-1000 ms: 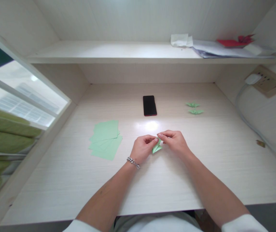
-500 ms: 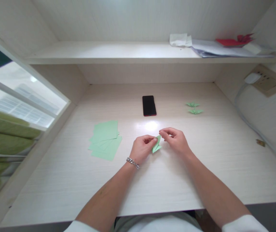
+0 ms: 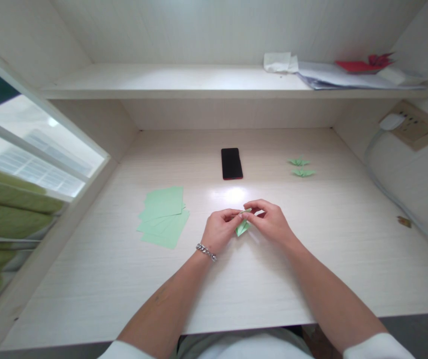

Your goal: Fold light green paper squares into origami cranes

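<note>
Between my hands, over the middle of the desk, is a small folded piece of green paper (image 3: 242, 229) with a point facing down toward me. My left hand (image 3: 220, 229) pinches it from the left, thumb on top. From the right, my right hand (image 3: 268, 219) has its thumb against the upper part of the paper, close to the left thumb, with its fingers curled behind. The fingertips cover part of the folds.
Loose green paper sheets (image 3: 165, 217) lie at the left. A black phone (image 3: 231, 163) rests behind my hands. Two folded green paper cranes (image 3: 304, 173) sit back right. Papers (image 3: 333, 76) lie on the shelf (image 3: 161, 80); a charger cable (image 3: 382, 187) runs down the right wall.
My right hand has moved slightly left and its thumb now presses on the folded paper's upper part, which has bent over. My left hand has stayed in place.
</note>
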`<state>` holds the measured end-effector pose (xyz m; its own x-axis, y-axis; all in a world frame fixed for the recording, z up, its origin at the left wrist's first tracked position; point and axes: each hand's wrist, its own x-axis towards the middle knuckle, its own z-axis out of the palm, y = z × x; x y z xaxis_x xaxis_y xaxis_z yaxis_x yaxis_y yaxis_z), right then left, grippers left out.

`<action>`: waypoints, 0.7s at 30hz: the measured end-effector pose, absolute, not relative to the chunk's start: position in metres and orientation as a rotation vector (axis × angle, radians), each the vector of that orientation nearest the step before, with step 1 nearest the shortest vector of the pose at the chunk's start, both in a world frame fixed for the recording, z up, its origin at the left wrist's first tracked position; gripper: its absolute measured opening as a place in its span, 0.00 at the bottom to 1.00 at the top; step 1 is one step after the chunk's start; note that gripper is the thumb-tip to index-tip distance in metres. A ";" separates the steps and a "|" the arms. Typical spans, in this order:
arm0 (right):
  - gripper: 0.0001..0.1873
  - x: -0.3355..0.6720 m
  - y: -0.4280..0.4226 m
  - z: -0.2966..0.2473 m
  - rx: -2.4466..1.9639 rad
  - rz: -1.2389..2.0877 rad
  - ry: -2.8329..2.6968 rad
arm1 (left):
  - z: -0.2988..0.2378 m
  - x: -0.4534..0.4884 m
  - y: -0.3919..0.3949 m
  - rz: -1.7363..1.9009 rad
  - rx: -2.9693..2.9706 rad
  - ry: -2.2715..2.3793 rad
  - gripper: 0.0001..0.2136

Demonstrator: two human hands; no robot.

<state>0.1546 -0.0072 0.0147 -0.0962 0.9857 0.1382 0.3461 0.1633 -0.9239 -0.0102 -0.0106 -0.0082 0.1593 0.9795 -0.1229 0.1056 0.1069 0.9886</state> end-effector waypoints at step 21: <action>0.14 0.156 0.002 -0.003 -1.288 1.264 -1.418 | 0.001 -0.008 -0.007 1.063 0.754 1.025 0.17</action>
